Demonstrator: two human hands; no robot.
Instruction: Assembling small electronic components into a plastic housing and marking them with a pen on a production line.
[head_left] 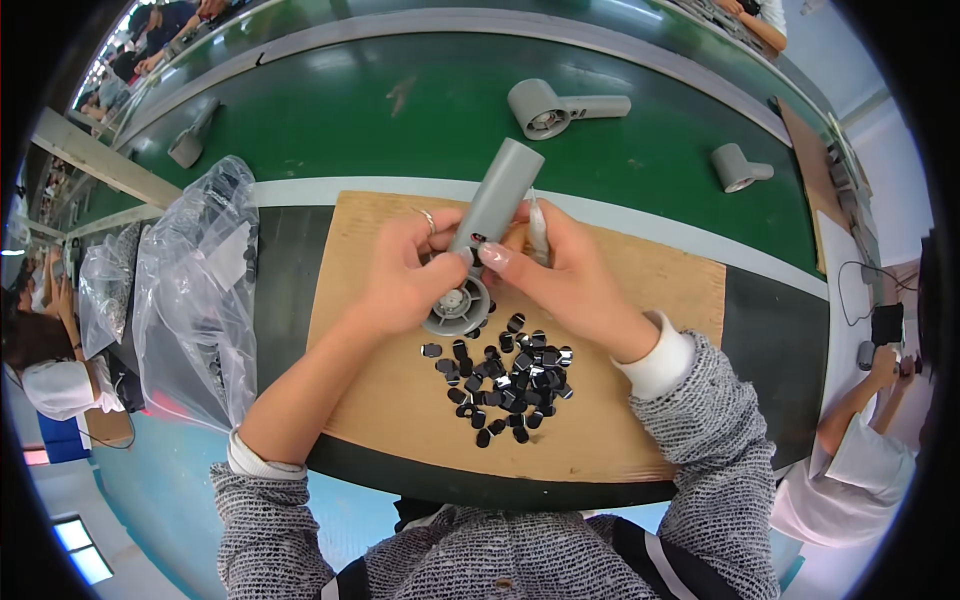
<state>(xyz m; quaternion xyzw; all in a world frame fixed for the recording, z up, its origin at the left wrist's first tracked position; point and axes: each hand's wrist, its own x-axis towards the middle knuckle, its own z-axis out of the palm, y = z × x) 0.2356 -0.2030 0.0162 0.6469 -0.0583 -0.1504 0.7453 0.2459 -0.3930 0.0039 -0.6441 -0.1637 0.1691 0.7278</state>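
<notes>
A grey handheld fan (497, 195) is held over the cardboard sheet, its handle tilted up and away, its round fan head (460, 305) toward me. My left hand (412, 262) is closed around the lower handle, thumb near the fan head. My right hand (560, 268) is closed at the handle's other side. Its thumb presses beside a small opening with a bit of red showing. A slim whitish thing (538, 230) lies along the right fingers; its kind is unclear. Below the hands, several small black rounded pieces (515, 378) lie in a loose pile.
The cardboard sheet (640, 440) lies on a dark table. Beyond it runs a green conveyor belt (400, 130) carrying other grey fans (545, 108), (738, 168), (192, 135). A clear plastic bag (195, 300) stands at the left. Other people work at both sides.
</notes>
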